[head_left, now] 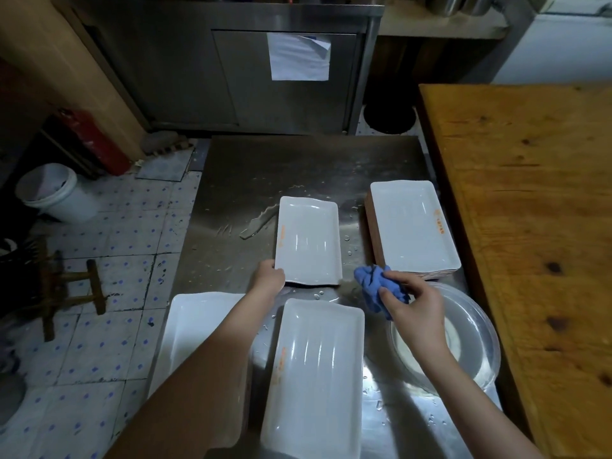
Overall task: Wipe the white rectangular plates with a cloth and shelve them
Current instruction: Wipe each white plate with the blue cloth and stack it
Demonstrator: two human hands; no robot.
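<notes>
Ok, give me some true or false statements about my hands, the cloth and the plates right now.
1. The right hand holds a crumpled blue cloth. True.
2. The left hand hangs free, holding nothing. False: it grips a corner of the middle white rectangular plate.
3. A stack of white rectangular plates stands on the wet steel table. True.
4. The cloth lies spread over the middle plate. False: it is bunched in the right hand, beside that plate.

**One head-worn view, angled down**

We look from just above the near edge of the steel table [298, 167], facing forward and steeply down, close over it. Tiled floor [99, 326] shows left of the table, and a wooden counter [530, 193] right of it.
</notes>
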